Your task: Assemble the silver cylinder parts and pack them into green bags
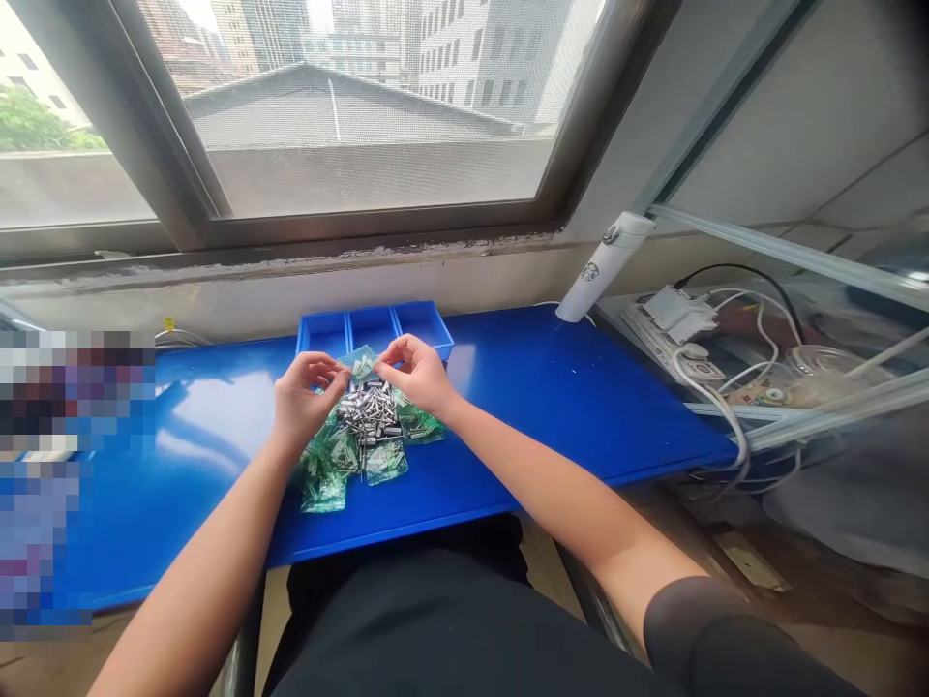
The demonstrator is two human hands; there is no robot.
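Between my two hands hangs a small green-tinted plastic bag (361,362) with pale pieces in it. My left hand (309,392) pinches its left edge between thumb and fingers. At the opposite edge, my right hand (415,373) pinches it too. Right below lies a pile of metal screws or pins (372,414), too small to tell exactly. More green bags surround the pile: some at the left (324,469), one in front (386,463), others at the right (422,424), partly under my right hand.
A blue three-compartment tray (324,331) stands behind my hands on the blue table (552,407). A white bottle (605,268) is at the back right, near a power strip (674,339) with cables. A blurred-out area covers the far left.
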